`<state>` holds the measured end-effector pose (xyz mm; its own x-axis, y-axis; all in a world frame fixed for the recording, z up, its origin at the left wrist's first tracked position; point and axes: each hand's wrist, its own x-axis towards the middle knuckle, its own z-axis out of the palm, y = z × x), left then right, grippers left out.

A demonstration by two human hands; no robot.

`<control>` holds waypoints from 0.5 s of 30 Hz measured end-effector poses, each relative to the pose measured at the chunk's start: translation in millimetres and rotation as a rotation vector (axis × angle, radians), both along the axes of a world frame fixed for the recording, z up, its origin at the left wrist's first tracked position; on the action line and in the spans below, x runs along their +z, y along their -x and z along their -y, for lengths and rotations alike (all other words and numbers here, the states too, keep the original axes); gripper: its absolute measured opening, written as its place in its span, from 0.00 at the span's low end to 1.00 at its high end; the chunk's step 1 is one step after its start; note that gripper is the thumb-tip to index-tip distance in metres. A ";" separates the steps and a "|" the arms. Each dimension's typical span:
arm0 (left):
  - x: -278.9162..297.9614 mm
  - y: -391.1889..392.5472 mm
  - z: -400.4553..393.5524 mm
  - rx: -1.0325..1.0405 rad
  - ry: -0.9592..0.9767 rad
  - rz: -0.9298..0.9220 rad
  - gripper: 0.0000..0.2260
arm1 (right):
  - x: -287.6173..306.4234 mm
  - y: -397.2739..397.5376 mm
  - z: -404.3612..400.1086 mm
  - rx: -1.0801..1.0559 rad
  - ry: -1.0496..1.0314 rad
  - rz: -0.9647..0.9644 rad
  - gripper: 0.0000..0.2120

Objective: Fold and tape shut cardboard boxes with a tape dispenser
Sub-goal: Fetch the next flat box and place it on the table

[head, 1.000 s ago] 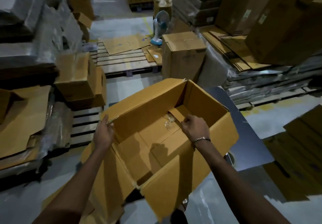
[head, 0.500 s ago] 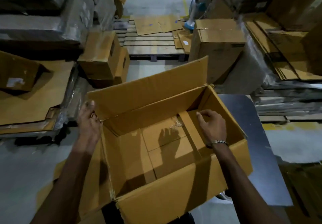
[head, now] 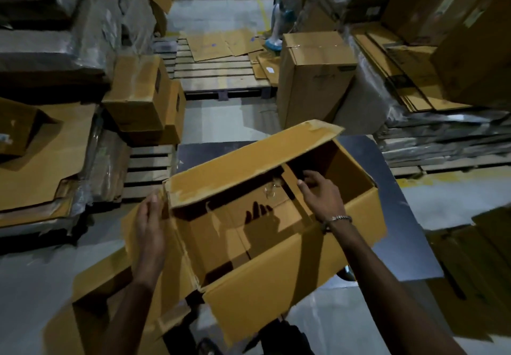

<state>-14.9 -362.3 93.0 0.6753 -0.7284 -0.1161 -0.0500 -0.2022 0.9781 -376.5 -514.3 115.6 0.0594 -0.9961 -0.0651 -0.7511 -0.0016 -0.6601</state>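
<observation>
The open cardboard box sits tilted on the near part of a dark desk, its near-left corner hanging out past the desk's near edge. The left hand holds the box's left end flap, thumb and fingers curled round its edge. The right hand reaches down inside with fingers loosely spread and grasping nothing, just above the inner bottom flaps. The far long flap leans inward over the opening. No tape dispenser can be seen.

The main risk looks to be the box itself: the near-left corner seam appears torn, so pulling hard on the left flap could rip it further and leave an end that will not fold square. With so much of the box off the desk, a downward push from the right hand could tip it toward the floor. The bottom flaps look loose and uneven; pressing them could push them through. The leaning far flap may drop onto the right wrist.
</observation>
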 end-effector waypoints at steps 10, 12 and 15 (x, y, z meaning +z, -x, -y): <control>-43.1 -45.3 -87.1 0.268 -0.487 -0.266 0.23 | 35.6 -101.9 59.3 0.309 0.124 -0.080 0.34; -31.4 -46.4 -100.1 0.274 -0.502 -0.278 0.23 | 28.6 -112.6 81.0 0.395 0.081 -0.206 0.35; 21.3 -25.6 -118.2 0.333 -0.344 -0.123 0.11 | 8.9 -121.0 104.7 0.538 -0.030 -0.354 0.32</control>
<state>10.7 -244.2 114.3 0.8311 -0.3811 -0.4050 0.1833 -0.4999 0.8465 -255.5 -619.1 124.4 0.5198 -0.8306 -0.1996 -0.8229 -0.4241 -0.3782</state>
